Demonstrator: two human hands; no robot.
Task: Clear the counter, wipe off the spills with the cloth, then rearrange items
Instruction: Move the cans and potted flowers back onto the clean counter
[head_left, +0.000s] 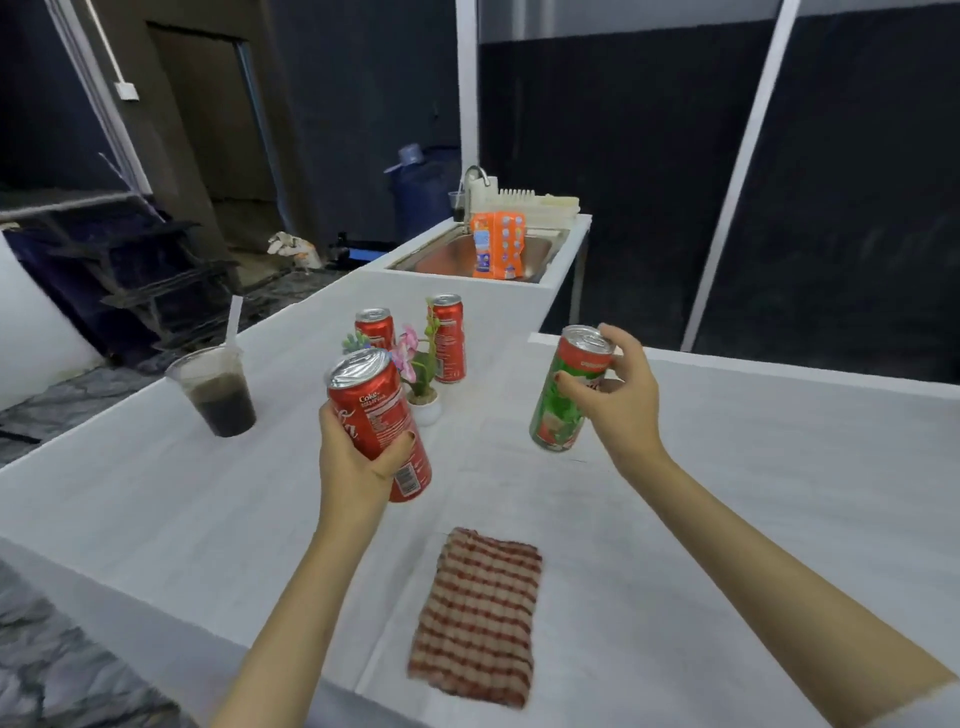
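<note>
Checked cloth (475, 616), red and cream, lies flat on the white counter (727, 493) close to its near edge, touched by neither hand. Left hand (353, 467), beyond the cloth and toward the left edge: fingers and thumb wrapped round the lower body of a red Coke can (376, 415), which is tilted and held off the surface. Right hand (623, 400), toward the right edge at about the same depth: grips a green can (563, 395) by its upper half, thumb on the near face, fingers round the rim. The can leans; cannot tell whether its base touches the counter. The two held cans are well apart. Clear plastic cup (215, 389) with dark drink and a white straw stands upright near the left edge. Behind the Coke can, a small white pot of artificial flowers (423, 384). Just beyond it, two more red cans upright, one left (375, 327), one right (448, 338). At the far end, a steel sink (540, 249) set into the counter, with an orange pouch (496, 244) standing in the basin and the tap (475, 176) behind.
</note>
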